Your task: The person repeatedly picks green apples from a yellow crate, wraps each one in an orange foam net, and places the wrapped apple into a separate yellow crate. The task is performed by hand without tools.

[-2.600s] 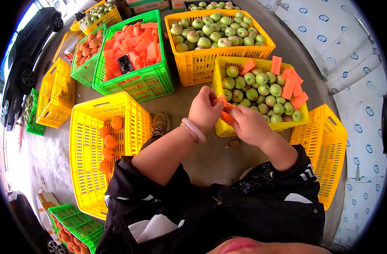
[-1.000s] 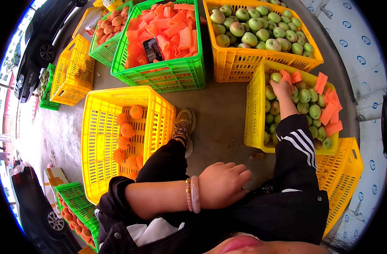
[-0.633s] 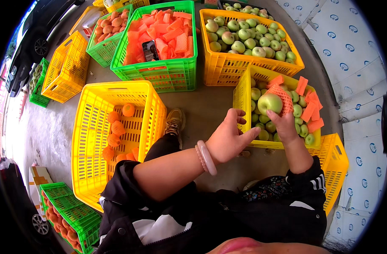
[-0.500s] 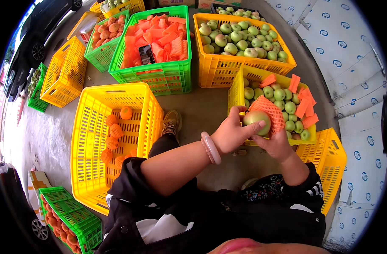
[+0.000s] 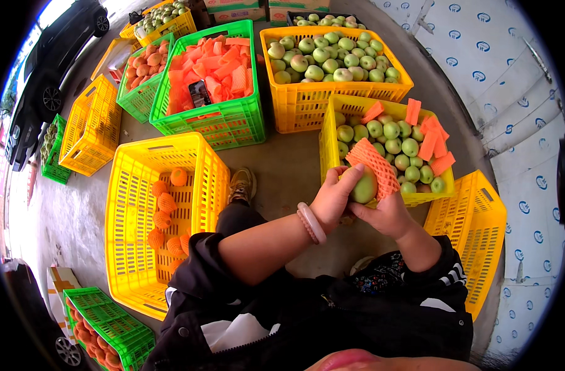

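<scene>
While your left hand point(image 5: 335, 196) grips the smooth, round green apple point(image 5: 364, 187) from the left, your right hand point(image 5: 386, 213) supports the coral foam-net sleeve point(image 5: 376, 162) partly around it; the hands are close together, contact between them unclear. The apple sits between them, before the right-hand crate's near-left corner. It is probably firm, fairly weighty, slick and easily bruised: hold its bare flank with flat fingers. The sleeve looks light, soft and stretchy; take its rim. Left to right, the yellow slatted plastic crate point(image 5: 211, 191) contains orange-sleeved fruit point(image 5: 166, 203); the green plastic crate point(image 5: 214, 127), loose coral sleeves point(image 5: 227, 65) and a dark phone point(image 5: 199, 93); the orange-yellow plastic crate point(image 5: 295, 93), green apples point(image 5: 341, 59); the bright-yellow plastic crate point(image 5: 327, 139), apples point(image 5: 393, 145) and flat coral sleeves point(image 5: 428, 147).
</scene>
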Tool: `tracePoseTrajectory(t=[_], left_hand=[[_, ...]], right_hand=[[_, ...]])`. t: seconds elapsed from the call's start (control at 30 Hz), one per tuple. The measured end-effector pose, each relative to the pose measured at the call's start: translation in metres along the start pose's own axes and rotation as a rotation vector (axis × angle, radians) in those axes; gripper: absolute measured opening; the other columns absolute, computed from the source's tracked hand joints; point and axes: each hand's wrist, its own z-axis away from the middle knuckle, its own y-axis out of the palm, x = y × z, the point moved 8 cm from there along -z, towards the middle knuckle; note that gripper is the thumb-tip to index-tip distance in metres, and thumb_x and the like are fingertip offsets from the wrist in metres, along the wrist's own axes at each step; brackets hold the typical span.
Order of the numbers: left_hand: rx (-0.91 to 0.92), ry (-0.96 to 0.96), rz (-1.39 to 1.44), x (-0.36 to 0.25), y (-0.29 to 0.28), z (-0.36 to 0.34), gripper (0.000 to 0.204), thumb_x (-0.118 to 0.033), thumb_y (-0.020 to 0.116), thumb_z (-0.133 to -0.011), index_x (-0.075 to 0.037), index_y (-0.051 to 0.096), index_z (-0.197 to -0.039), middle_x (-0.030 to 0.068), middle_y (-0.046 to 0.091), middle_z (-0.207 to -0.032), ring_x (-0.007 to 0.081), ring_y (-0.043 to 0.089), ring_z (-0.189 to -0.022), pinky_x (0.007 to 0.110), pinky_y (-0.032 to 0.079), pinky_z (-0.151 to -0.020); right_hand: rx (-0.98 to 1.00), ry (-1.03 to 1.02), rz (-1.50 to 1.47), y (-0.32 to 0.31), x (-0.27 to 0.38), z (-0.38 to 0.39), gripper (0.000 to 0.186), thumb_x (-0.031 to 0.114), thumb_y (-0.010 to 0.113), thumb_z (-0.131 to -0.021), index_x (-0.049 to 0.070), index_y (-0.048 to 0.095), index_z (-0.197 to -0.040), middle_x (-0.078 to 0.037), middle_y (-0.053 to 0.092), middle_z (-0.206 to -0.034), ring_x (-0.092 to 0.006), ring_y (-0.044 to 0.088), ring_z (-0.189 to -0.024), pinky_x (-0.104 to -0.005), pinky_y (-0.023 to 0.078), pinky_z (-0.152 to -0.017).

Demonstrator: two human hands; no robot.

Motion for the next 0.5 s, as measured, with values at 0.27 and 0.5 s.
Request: tracePoseTrajectory(t=[0.27,0.5], left_hand=[[-0.093,0.095,-0.085,-0.022,0.011,0.000,0.072,-0.045,0.061,-0.093,-0.001,0.028,-0.139,0.0146,0.055,-0.120,0.0216,0.059,-0.103,0.033,0.054,-0.075],[-0.054,0.220,-0.346,-0.037,0.002,-0.006,0.062,-0.049,0.045,-0.100,-0.001,0.033,-0.136,0.0134,0.056,-0.116,0.0163,0.059,-0.091,0.026,0.048,-0.068]], right_hand=[[-0.026,0.073,-0.103,-0.006,-0.021,-0.008,0.059,0.007,0.077,-0.075,0.001,0.051,-0.128,-0.011,0.059,-0.118,-0.0222,0.058,-0.108,-0.0349,0.048,-0.092],[-0.037,0.038,-0.249,-0.010,-0.019,-0.011,0.061,0.011,0.078,-0.079,-0.001,0.048,-0.131,-0.009,0.057,-0.123,-0.0188,0.055,-0.113,-0.0328,0.046,-0.096]])
